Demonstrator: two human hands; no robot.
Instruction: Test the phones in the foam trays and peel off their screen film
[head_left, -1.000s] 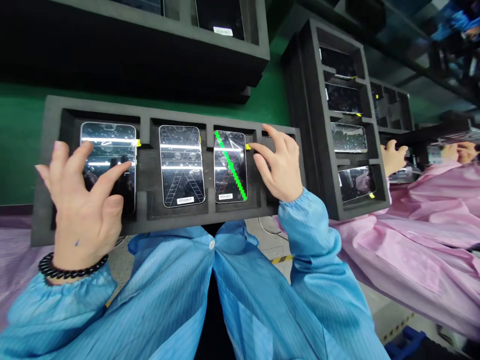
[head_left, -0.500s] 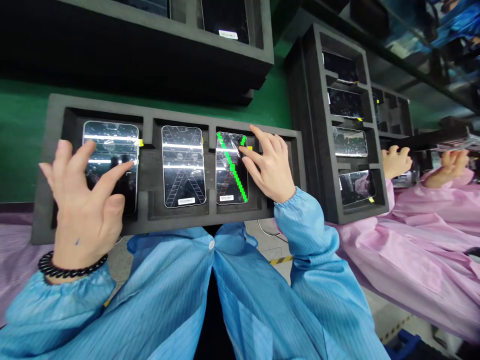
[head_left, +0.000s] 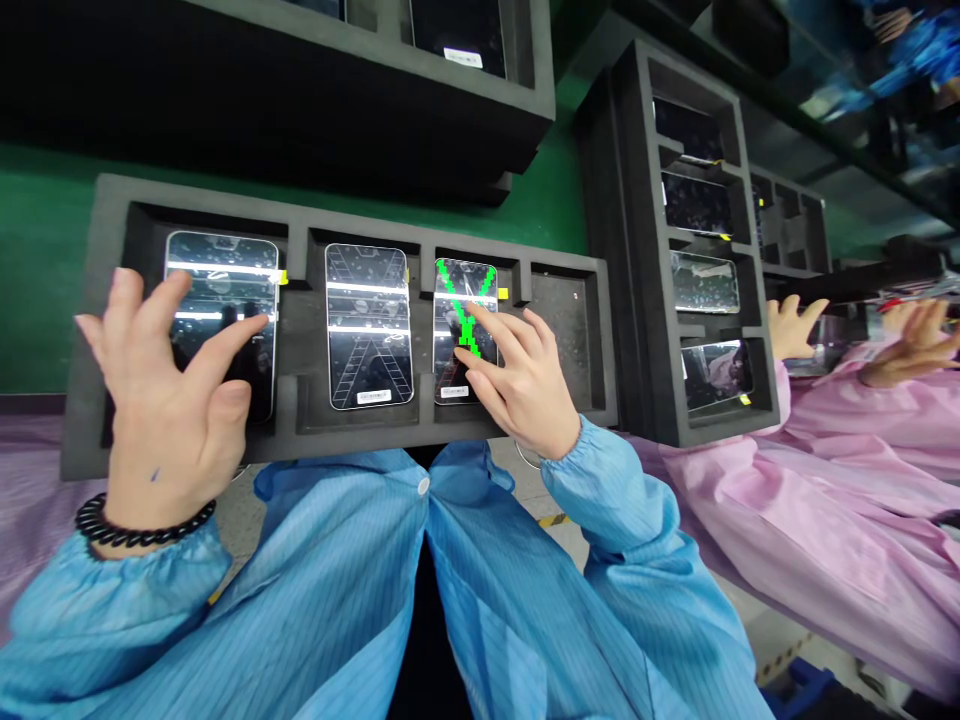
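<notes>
A dark foam tray (head_left: 360,222) lies before me with phones in several of its compartments. At its left end, my left hand (head_left: 169,390) is spread over a phone (head_left: 221,345), index finger bent toward its right edge. The middle phone (head_left: 367,325) shows a grid of lines on its screen. My right hand (head_left: 525,380) has its fingers apart, the index fingertip on the third phone (head_left: 442,340). Two green diagonal bands cross on that screen, partly hidden by my fingers. A yellow tab (head_left: 503,293) sticks out at its right side.
Another foam tray (head_left: 517,100) stands raised at the back. To the right, a stacked foam tray (head_left: 645,250) holds several phones. A co-worker's hand (head_left: 795,325) and pink sleeves are beyond it. Green table surface (head_left: 45,270) shows behind my tray.
My right hand has moved down and left across the third phone's screen. The second green diagonal has grown downward from the upper right corner, crossing the first. My left hand stays put.
</notes>
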